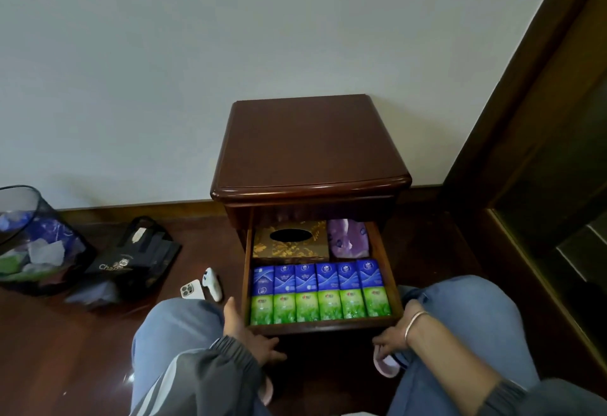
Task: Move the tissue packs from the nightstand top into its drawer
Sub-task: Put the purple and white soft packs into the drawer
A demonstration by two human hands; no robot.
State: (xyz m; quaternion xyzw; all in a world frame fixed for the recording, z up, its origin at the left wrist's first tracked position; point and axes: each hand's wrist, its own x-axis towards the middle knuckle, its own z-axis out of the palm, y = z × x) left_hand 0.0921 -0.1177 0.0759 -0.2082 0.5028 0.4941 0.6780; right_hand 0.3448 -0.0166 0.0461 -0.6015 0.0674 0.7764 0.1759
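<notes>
The dark wooden nightstand (312, 149) stands against the wall with a bare top. Its drawer (323, 326) is pulled out toward me. Inside, a row of several blue tissue packs (317, 277) stands behind a row of several green tissue packs (320, 305). At the drawer's back lie a gold patterned tissue box (290, 241) and a purple pack (348, 239). My left hand (251, 333) rests at the drawer's front left corner, fingers under the front edge. My right hand (395, 336), with a bracelet at the wrist, sits at the front right corner, fingers curled below the drawer.
A mesh waste bin (33, 241) and a black bag (138, 258) stand on the wooden floor at left. A phone (192, 289) and a white controller (212, 282) lie beside the drawer. My knees flank the drawer. A dark wooden door frame (532, 113) rises at right.
</notes>
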